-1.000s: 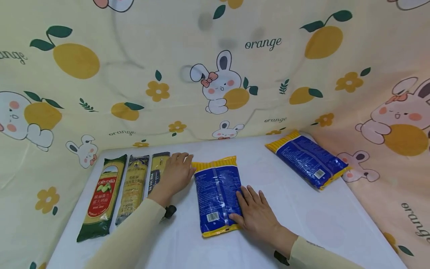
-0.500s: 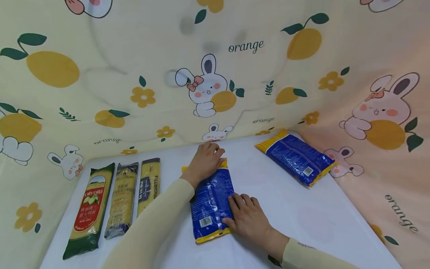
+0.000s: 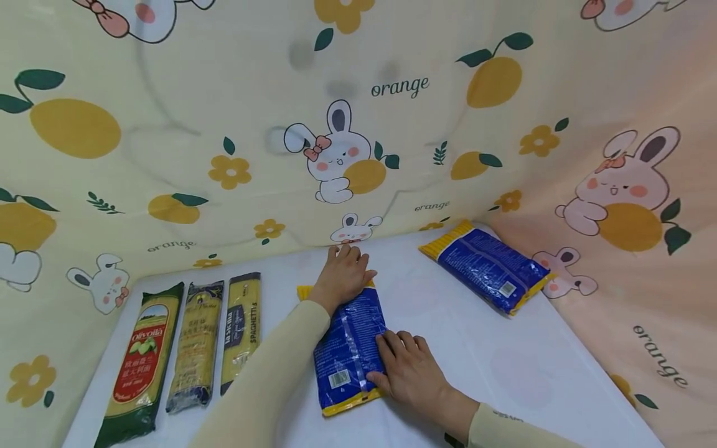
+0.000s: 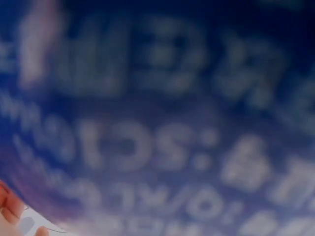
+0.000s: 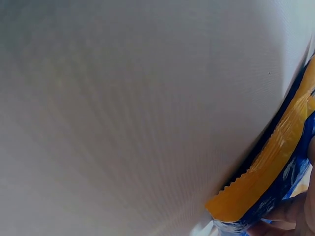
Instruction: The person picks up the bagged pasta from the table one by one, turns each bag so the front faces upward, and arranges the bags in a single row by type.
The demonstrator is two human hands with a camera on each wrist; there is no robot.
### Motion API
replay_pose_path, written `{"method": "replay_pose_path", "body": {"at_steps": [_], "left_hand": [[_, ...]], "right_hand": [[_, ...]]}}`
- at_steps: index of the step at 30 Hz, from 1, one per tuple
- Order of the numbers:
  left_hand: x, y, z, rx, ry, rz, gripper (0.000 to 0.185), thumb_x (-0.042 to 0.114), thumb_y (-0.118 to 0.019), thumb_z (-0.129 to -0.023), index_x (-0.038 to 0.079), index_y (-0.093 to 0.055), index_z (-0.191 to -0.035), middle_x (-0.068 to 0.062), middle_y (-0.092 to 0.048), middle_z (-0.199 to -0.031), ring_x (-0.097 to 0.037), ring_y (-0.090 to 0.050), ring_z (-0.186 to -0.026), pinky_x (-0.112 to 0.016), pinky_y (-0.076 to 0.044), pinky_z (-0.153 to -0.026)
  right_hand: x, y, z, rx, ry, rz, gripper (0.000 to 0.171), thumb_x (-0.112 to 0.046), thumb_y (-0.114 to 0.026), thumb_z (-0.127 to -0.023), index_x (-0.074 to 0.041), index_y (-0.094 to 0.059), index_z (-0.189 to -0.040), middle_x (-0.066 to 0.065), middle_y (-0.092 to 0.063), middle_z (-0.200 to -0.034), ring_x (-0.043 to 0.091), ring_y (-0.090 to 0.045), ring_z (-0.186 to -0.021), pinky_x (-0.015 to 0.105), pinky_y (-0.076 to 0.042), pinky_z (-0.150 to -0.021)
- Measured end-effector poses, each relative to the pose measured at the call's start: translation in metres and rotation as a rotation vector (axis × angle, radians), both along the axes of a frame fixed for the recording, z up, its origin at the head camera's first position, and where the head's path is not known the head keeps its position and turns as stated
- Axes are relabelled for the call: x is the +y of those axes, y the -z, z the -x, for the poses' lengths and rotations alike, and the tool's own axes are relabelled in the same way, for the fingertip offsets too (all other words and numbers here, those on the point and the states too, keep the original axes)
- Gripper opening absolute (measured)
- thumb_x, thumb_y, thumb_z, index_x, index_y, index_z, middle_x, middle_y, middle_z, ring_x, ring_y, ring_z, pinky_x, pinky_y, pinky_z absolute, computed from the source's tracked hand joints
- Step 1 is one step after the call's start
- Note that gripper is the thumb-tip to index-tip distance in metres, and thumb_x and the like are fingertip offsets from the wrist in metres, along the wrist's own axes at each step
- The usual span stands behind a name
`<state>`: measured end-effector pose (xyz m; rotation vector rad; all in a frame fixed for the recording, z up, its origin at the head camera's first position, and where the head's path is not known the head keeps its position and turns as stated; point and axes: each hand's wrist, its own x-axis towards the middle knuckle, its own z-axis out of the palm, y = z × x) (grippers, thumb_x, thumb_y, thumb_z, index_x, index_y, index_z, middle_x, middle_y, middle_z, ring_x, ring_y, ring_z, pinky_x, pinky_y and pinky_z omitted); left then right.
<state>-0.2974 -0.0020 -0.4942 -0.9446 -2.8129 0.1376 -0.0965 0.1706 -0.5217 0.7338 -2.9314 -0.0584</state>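
While our left hand [image 3: 343,274] is resting flat, fingers straight, on the far end of the blue packet [image 3: 348,354], our right hand [image 3: 407,368] is pressing its relaxed, spread fingers on the near right edge. The packet is lying mid-table [image 3: 504,361], right of three spaghetti packs [image 3: 196,342] and well apart from a second blue packet [image 3: 486,266]. We seem to be straightening it; next we would nudge it parallel, both palms moving together.
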Motion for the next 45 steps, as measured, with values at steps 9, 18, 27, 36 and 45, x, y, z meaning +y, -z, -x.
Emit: {"method": "replay_pose_path", "body": {"at_steps": [9,18,27,36,45], "left_hand": [[0.003,0.003,-0.008,-0.072,-0.046,0.082,0.060,0.060,-0.037,-0.111,0.012,-0.066,-0.132,-0.008,-0.061,-0.130,-0.030,-0.049,-0.126,-0.055,-0.036,-0.113],[0.002,0.004,-0.012,-0.103,-0.028,0.087,0.054,0.054,-0.038,-0.112,0.014,-0.070,-0.128,-0.006,-0.060,-0.123,-0.029,-0.048,-0.128,-0.054,-0.035,-0.114],[0.000,0.004,-0.017,-0.102,0.000,0.120,0.045,0.049,-0.043,-0.113,0.012,-0.066,-0.127,-0.006,-0.060,-0.124,-0.029,-0.048,-0.126,-0.054,-0.036,-0.113],[-0.002,-0.004,-0.020,0.050,0.039,0.002,0.035,0.036,-0.040,-0.115,0.009,-0.062,-0.111,-0.008,-0.059,-0.112,-0.031,-0.051,-0.118,-0.055,-0.035,-0.112],[-0.005,-0.027,-0.027,0.171,0.053,-0.197,0.029,0.027,-0.044,-0.113,0.004,-0.059,-0.102,-0.012,-0.058,-0.104,-0.037,-0.052,-0.116,-0.056,-0.037,-0.104]], "right_hand": [[0.000,0.002,-0.004,0.024,-0.005,-0.004,0.074,-0.065,-0.042,-0.107,-0.006,-0.057,-0.149,0.014,-0.059,-0.147,0.033,-0.059,-0.125,0.050,-0.050,-0.099],[-0.001,0.005,-0.006,0.038,-0.006,0.010,0.073,-0.064,-0.044,-0.107,-0.006,-0.058,-0.149,0.014,-0.060,-0.146,0.033,-0.059,-0.124,0.050,-0.050,-0.098],[-0.003,0.006,-0.008,0.056,-0.010,0.009,0.071,-0.062,-0.048,-0.106,-0.006,-0.059,-0.148,0.013,-0.061,-0.145,0.033,-0.060,-0.123,0.049,-0.051,-0.097],[-0.004,0.003,-0.011,0.145,-0.038,0.013,0.063,-0.057,-0.056,-0.104,-0.004,-0.066,-0.136,0.014,-0.067,-0.130,0.031,-0.062,-0.116,0.047,-0.051,-0.093],[-0.003,-0.005,-0.007,0.193,-0.053,0.055,0.059,-0.054,-0.063,-0.102,-0.002,-0.067,-0.130,0.014,-0.069,-0.121,0.033,-0.062,-0.110,0.050,-0.051,-0.088]]}}
